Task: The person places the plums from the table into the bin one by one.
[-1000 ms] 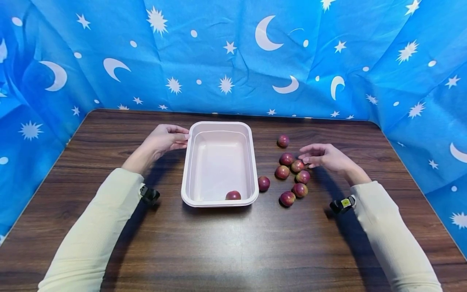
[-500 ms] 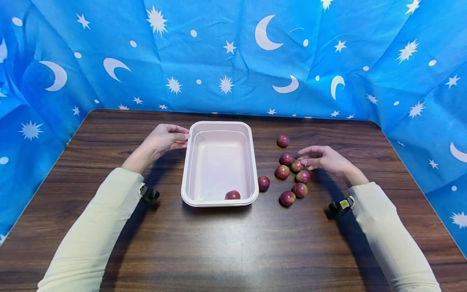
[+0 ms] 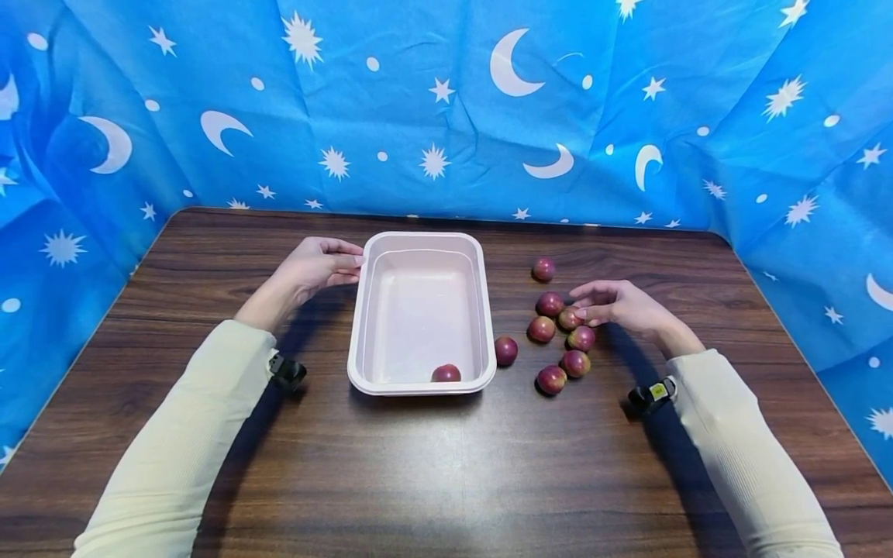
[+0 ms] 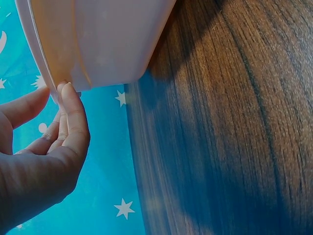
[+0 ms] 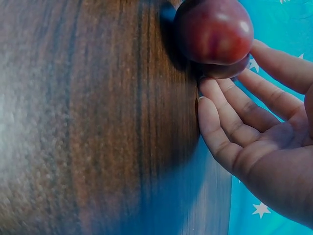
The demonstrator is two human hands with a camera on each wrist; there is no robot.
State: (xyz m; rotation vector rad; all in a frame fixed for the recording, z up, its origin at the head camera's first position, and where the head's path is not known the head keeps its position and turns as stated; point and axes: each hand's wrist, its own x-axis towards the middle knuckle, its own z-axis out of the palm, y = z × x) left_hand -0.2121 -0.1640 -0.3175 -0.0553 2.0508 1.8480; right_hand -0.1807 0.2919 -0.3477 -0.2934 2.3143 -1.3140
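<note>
A white rectangular plastic tray (image 3: 422, 389) sits on the table left of centre. My left hand (image 3: 310, 271) pinches its left rim between thumb and fingers, as the left wrist view also shows. One plum (image 3: 446, 373) lies inside, at the tray's near end. My right hand (image 3: 621, 304) reaches into a loose cluster of plums, with thumb and index fingertip at either side of one red-green plum (image 3: 568, 318). In the right wrist view another plum (image 5: 215, 32) stands in front and partly hides the held one (image 5: 227, 69).
Close by are more plums: one at the back (image 3: 543, 270), one beside the tray's right wall (image 3: 505, 350), and several near the right hand. A blue curtain (image 3: 446, 116) with moons and stars hangs behind the dark wooden table (image 3: 418, 480).
My right hand has lowered slightly and its fingertips have come in on the red-green plum, which shifted a little. The left hand and tray stay in place.
</note>
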